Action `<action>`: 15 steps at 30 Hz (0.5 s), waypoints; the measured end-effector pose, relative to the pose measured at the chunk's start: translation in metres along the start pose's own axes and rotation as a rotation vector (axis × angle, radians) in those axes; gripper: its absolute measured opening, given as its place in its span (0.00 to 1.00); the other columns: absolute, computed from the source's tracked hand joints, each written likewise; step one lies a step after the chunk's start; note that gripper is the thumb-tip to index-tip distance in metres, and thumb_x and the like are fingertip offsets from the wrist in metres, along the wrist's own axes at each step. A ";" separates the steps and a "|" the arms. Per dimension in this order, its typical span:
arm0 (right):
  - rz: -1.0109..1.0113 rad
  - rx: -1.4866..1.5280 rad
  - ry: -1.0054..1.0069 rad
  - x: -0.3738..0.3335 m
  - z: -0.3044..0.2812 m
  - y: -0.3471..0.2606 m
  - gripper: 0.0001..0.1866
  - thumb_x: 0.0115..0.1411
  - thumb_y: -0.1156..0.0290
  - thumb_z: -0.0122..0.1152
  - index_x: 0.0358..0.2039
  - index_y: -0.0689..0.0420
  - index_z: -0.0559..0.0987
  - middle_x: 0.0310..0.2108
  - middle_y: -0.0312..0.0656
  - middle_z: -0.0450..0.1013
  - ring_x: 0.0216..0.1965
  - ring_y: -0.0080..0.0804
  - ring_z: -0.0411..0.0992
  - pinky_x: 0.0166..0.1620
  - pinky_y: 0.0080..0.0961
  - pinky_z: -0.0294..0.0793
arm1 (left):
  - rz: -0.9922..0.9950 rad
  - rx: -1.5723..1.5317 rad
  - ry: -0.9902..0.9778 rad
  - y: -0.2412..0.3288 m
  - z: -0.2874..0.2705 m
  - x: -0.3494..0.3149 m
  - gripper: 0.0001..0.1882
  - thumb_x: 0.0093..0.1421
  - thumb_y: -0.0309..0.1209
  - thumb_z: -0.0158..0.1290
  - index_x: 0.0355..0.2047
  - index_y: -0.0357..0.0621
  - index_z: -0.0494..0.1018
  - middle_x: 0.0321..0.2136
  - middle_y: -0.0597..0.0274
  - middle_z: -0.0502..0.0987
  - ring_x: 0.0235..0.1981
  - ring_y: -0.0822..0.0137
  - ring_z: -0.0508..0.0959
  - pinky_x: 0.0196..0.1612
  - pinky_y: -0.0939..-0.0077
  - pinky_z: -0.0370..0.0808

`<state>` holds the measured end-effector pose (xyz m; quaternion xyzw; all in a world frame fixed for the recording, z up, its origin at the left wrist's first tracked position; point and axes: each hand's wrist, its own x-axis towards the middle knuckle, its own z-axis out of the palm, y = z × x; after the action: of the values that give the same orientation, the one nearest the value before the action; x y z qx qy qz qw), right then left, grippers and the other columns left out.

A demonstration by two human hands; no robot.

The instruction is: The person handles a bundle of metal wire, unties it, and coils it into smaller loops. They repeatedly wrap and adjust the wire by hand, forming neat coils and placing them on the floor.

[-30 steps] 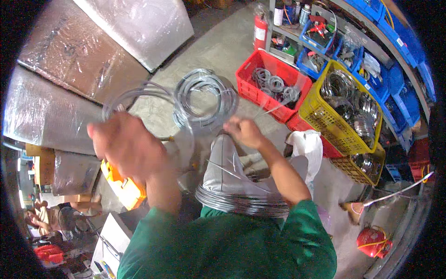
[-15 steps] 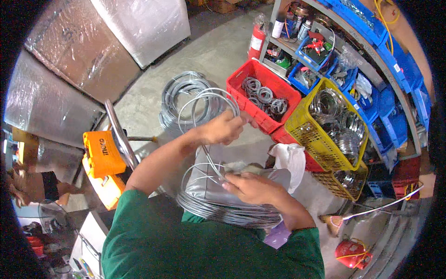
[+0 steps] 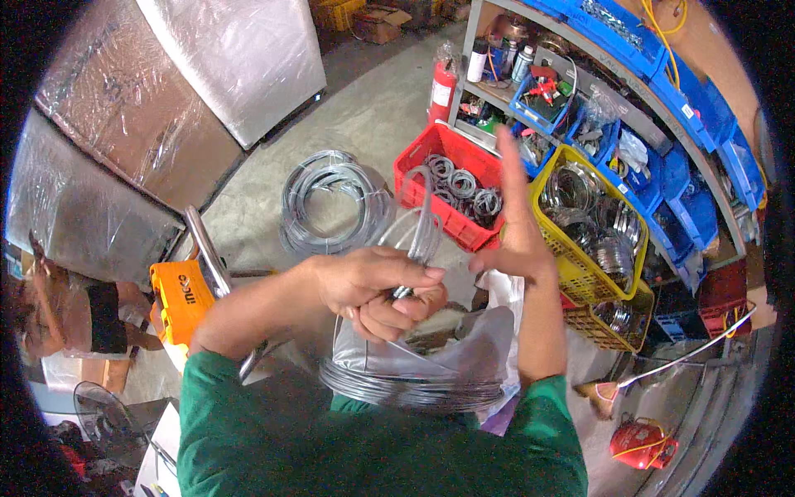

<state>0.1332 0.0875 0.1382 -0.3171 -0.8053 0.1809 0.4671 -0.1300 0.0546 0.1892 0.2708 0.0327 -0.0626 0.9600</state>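
Wire in a small grey loop [image 3: 422, 228] rises out of the left hand [image 3: 368, 286], which is closed around the strands at chest height, fingers curled over them. The right hand [image 3: 513, 240] is just beside it, open and flat, fingers pointing up and holding nothing. Below both hands a larger wire coil [image 3: 410, 389] lies against a grey plastic bag [image 3: 464, 348] in the lap. Ahead, a loose wire bundle [image 3: 331, 203] lies on bare concrete floor [image 3: 364, 116], with open room around it toward the wrapped panels [image 3: 240, 58]. To the right the space is hemmed in: a red crate [image 3: 414, 161] and a yellow basket [image 3: 551, 224] of coiled rings stand edge to edge below a shelf [image 3: 596, 74] of blue bins. An orange case [image 3: 178, 294] sits at the left.
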 end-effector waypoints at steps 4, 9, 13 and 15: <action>-0.147 0.100 -0.479 0.041 0.017 -0.035 0.43 0.57 0.40 0.63 0.66 0.49 0.64 0.66 0.45 0.62 0.71 0.42 0.53 0.72 0.54 0.37 | -0.127 0.133 0.091 0.014 0.006 -0.014 0.28 0.73 0.56 0.35 0.23 0.48 0.59 0.10 0.79 0.49 0.08 0.84 0.48 0.09 0.87 0.45; 0.067 0.326 -0.217 0.042 0.036 -0.039 0.14 0.68 0.61 0.57 0.41 0.59 0.79 0.30 0.44 0.76 0.30 0.33 0.74 0.36 0.28 0.72 | 0.125 0.460 0.690 0.031 0.022 -0.040 0.27 0.72 0.55 0.39 0.25 0.48 0.63 0.13 0.78 0.53 0.13 0.82 0.54 0.14 0.84 0.53; 0.139 0.277 -0.131 0.053 0.043 -0.038 0.10 0.66 0.66 0.59 0.42 0.59 0.79 0.29 0.46 0.77 0.31 0.33 0.75 0.39 0.29 0.74 | 0.429 1.010 1.135 0.029 0.022 -0.041 0.24 0.73 0.51 0.41 0.28 0.46 0.67 0.15 0.76 0.57 0.17 0.79 0.59 0.20 0.81 0.58; 0.064 0.284 -0.091 0.062 0.043 -0.038 0.10 0.66 0.67 0.59 0.41 0.59 0.79 0.32 0.46 0.78 0.34 0.34 0.77 0.41 0.29 0.74 | 0.528 0.946 1.174 0.022 0.021 -0.037 0.24 0.74 0.51 0.39 0.26 0.48 0.64 0.14 0.76 0.54 0.16 0.78 0.55 0.19 0.80 0.53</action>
<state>0.0608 0.1017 0.1787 -0.2648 -0.7815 0.3222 0.4641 -0.1631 0.0660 0.2218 0.6367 0.4376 0.3127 0.5525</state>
